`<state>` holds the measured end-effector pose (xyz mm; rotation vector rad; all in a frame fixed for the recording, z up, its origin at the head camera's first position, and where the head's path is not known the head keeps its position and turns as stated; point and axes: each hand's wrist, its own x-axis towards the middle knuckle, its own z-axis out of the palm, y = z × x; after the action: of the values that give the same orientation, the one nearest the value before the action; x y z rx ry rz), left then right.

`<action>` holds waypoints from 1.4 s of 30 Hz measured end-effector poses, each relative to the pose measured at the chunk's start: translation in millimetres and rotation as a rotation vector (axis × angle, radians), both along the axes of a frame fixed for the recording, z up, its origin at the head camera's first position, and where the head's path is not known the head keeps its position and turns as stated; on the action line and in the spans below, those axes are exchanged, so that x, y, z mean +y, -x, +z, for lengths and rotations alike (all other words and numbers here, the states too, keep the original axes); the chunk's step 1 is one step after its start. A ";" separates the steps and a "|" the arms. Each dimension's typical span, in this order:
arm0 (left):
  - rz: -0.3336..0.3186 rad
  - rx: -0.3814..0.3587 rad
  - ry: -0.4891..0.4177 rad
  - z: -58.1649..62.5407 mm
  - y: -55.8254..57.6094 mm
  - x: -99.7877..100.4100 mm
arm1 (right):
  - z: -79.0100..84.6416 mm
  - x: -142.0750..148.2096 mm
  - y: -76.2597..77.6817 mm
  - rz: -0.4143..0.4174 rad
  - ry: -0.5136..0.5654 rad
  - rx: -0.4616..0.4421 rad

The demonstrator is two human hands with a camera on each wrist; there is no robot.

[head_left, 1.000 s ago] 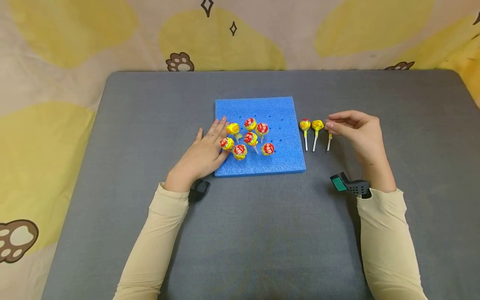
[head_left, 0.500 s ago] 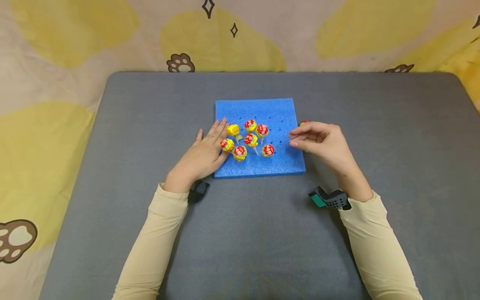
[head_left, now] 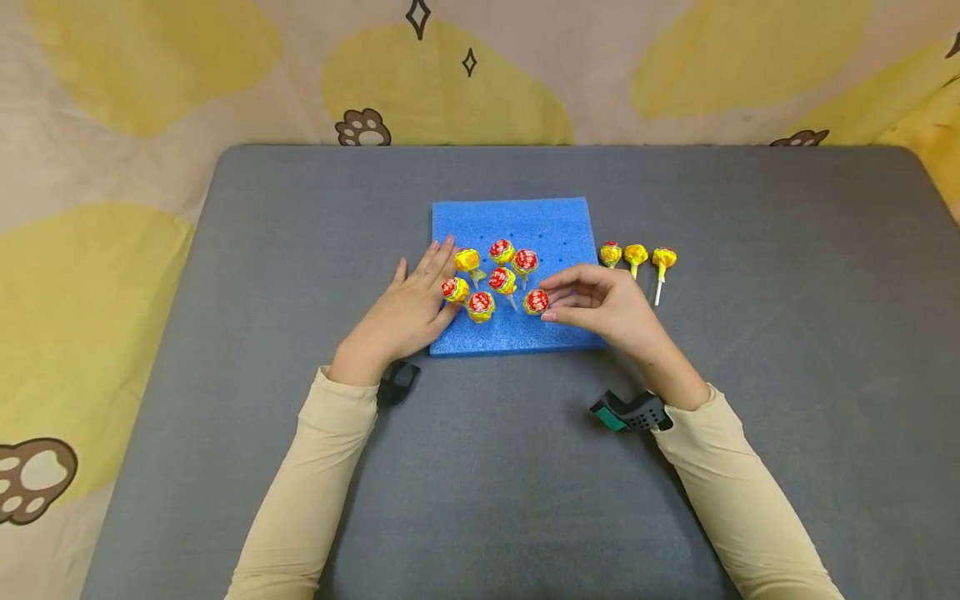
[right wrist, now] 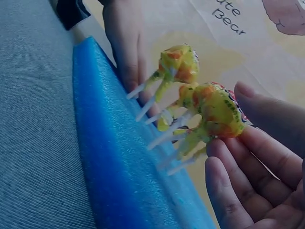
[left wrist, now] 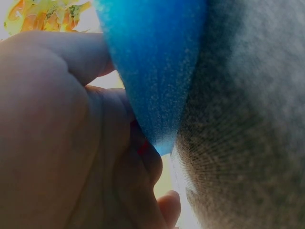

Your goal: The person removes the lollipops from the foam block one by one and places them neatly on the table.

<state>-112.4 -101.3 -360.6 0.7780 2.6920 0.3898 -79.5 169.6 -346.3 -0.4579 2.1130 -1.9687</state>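
Several lollipops in yellow and red wrappers stand by their white sticks in a blue foam block (head_left: 517,337). My left hand (head_left: 401,317) lies flat with spread fingers over the block's left edge. My right hand (head_left: 607,304) is over the block's right side, thumb and fingertips at the sides of the front-right lollipop (head_left: 536,302). In the right wrist view, a gap shows between the thumb (right wrist: 252,95) and the fingers beside that lollipop's head (right wrist: 219,112). The left wrist view shows fingers along the foam's side (left wrist: 152,71).
On the grey table (head_left: 510,483), three lollipops lie in a row right of the block; the rightmost lollipop (head_left: 663,258) shows its whole stick, while my right hand partly covers the other sticks. Small holes dot the block's back part. A patterned cloth (head_left: 525,75) hangs behind.
My right hand has left the rightmost lollipop on the table and moved left, over the block, to the front-right lollipop. My left hand has stayed in place.
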 end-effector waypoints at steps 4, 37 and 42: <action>-0.001 0.000 0.001 -0.4 0.4 0.1 | -4.3 -4.4 -1.1 -0.013 0.013 0.017; -0.009 0.005 -0.016 -2.1 1.4 -1.1 | -10.4 -2.1 0.7 -0.286 0.351 0.072; -0.009 0.003 -0.015 -2.5 1.1 -1.2 | -8.7 0.9 1.4 -0.304 0.393 0.080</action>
<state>-113.5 -102.6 -363.1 0.7952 2.6903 0.4068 -80.9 170.5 -355.1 -0.2945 1.9316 -2.5971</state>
